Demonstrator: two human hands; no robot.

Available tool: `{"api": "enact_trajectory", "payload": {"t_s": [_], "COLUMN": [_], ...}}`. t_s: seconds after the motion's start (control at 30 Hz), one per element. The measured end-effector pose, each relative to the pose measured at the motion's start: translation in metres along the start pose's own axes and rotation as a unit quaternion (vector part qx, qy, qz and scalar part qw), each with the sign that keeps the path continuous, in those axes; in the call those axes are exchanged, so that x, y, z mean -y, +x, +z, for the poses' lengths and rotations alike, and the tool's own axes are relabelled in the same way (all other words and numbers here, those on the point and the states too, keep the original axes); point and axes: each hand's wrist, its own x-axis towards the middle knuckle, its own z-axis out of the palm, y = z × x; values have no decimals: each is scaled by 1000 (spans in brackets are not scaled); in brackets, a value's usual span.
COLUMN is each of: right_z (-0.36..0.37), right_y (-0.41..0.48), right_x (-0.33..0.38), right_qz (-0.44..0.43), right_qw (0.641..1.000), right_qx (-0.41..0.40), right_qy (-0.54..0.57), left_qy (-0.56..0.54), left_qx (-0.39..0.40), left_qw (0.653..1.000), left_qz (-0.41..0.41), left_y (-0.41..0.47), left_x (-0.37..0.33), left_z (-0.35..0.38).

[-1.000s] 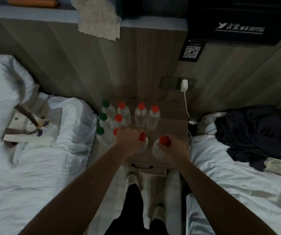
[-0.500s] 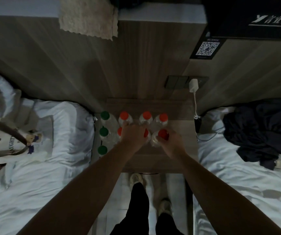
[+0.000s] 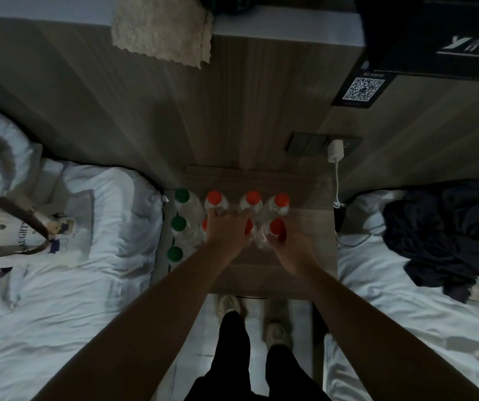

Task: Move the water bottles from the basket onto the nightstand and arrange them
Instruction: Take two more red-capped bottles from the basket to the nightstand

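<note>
Right now your left hand (image 3: 223,228) grips the centre bottle (image 3: 249,227), its fingers (image 3: 218,211) curled over the top so that only an edge of the red cap shows. Your right hand (image 3: 293,250) holds the right-hand bottle (image 3: 277,229) from 5 o'clock, fingers wrapped round the clear body below its red cap. Both bottles stand on the counter (image 3: 304,186), just beside each other in the second row. At 12 o'clock from them, close behind, stands the back row of three red-capped bottles (image 3: 253,198). At 9 o'clock of your left hand a half-hidden red-capped bottle (image 3: 204,224) peeks out. Farther toward 9 o'clock, along the counter's edge, runs the column of three green-capped bottles (image 3: 178,222).

Outward at 9 o'clock lies the left bed (image 3: 87,285) with a tote bag (image 3: 30,230) on it; at 3 o'clock the right bed (image 3: 406,314) carries dark clothing (image 3: 449,233). At 1 o'clock a white charger (image 3: 336,150) sits in the wall socket, its cable hanging down. At 6 o'clock your shoes (image 3: 229,306) stand on the floor.
</note>
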Motion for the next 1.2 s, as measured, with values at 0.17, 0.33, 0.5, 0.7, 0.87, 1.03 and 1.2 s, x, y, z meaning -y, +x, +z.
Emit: {"api": "enact_trajectory", "payload": {"t_s": [0.17, 0.33, 0.5, 0.7, 0.87, 1.03, 1.2], "right_z": [-16, -40, -47, -30, 0, 41, 88], "right_y": [-6, -32, -56, -85, -118, -168, -248], "right_x": [-4, -19, -57, -96, -96, -71, -50], "right_qz": [-48, -85, -52, -46, -114, -211, -280], "right_qw": [997, 993, 980, 943, 904, 832, 777], "right_qx": [48, 81, 192, 322, 379, 450, 479], "right_qy": [37, -19, -5, -74, -162, -248, -297], "left_qy": [-3, -78, -229, -335, -364, -402, -448], "left_qx": [-19, -131, -147, -56, -29, -73, -119], "left_qw": [998, 980, 932, 863, 808, 723, 636], "left_qz": [-65, -131, -239, -375, -462, -557, -617], "left_y": [-20, -83, -168, -262, -328, -401, -490], "left_x": [-7, -23, -57, -98, -122, -142, -174], "left_z": [2, -13, 18, 78, 108, 138, 177]}}
